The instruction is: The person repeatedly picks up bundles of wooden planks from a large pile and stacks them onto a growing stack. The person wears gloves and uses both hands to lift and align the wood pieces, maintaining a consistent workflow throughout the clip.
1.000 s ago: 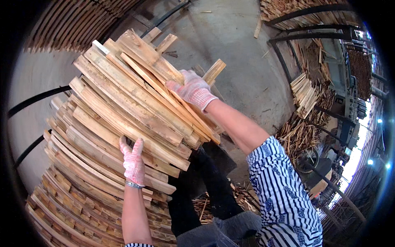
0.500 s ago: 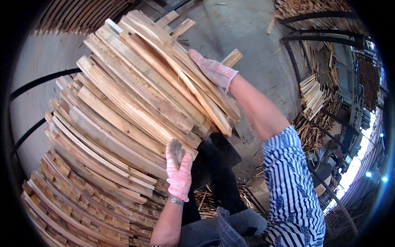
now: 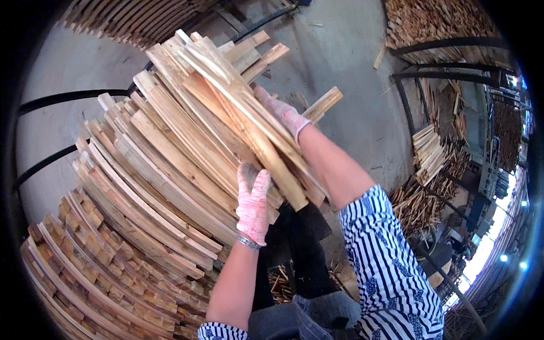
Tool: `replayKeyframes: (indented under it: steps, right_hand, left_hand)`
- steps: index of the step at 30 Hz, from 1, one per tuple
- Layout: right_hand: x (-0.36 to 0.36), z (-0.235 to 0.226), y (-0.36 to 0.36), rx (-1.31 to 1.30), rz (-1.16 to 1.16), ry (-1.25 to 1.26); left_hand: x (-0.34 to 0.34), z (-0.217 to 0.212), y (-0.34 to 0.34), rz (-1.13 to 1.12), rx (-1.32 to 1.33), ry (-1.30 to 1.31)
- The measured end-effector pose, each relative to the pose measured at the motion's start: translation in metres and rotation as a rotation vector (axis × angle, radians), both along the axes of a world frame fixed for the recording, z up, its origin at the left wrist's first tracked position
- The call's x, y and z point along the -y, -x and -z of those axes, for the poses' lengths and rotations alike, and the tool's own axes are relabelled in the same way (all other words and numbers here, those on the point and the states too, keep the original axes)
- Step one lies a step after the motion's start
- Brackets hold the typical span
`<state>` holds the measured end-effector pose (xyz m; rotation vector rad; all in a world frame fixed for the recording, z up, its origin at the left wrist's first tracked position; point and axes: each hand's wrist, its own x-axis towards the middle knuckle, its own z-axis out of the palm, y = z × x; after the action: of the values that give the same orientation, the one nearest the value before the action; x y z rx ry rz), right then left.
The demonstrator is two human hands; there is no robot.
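Note:
A thick bundle of rough wooden slats [image 3: 226, 107] lies slantwise on top of a large stack. My right hand [image 3: 281, 113], in a pink and white knitted glove, holds the bundle along its right side. Its fingertips are partly hidden behind the outer slats. At the near ends of the slats is my left hand [image 3: 253, 207], gloved alike, with thumb and fingers against the wood. Several upper slats lean loosely across the others between my hands. Under and left of them, more slats [image 3: 164, 175] lie side by side.
Crosswise layers of wood [image 3: 113, 266] fill the lower left. Black curved metal bars [image 3: 73, 103] stand at the left. Short slats jut from the far side, one piece [image 3: 324, 105] beyond my right wrist. Scrap wood piles [image 3: 422, 198] and racks lie at the right.
My left hand has moved farther up, in among the slat ends. My right hand has slid behind the outer slats, and the upper slats have shifted and tilted. The view has moved slightly.

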<state>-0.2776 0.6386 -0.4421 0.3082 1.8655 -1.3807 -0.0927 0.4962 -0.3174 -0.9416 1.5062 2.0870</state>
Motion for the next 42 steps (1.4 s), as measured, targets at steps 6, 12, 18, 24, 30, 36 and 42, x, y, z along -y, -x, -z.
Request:
replayKeyframes:
  steps: [6, 12, 18, 24, 30, 36, 42]
  right_hand:
    - [-0.004, -0.002, -0.015, -0.392, -0.187, -0.286]
    - [0.022, -0.054, -0.019, -0.025, -0.021, -0.168]
    - [0.038, -0.123, -0.057, -0.143, -0.001, -0.078]
    - [0.063, -0.097, -0.055, -0.008, 0.169, -0.115]
    - [0.073, -0.129, -0.092, -0.197, -0.076, 0.016]
    - [0.113, -0.151, -0.115, -0.035, 0.143, 0.337]
    - [0.091, -0.215, -0.121, 0.014, -0.2, 0.213]
  left_hand:
    - [-0.006, -0.018, 0.064, 0.122, 0.098, -0.088]
    - [0.004, -0.002, 0.061, 0.1, 0.164, 0.087]
    - [0.077, -0.018, 0.024, -0.142, 0.151, -0.137]
    - [0.099, -0.012, 0.017, -0.193, 0.188, -0.2]
    - [0.13, -0.036, -0.012, -0.18, 0.247, -0.229]
    - [0.158, -0.026, -0.057, -0.292, 0.215, -0.252]
    - [0.147, -0.061, -0.09, -0.139, 0.221, -0.299]
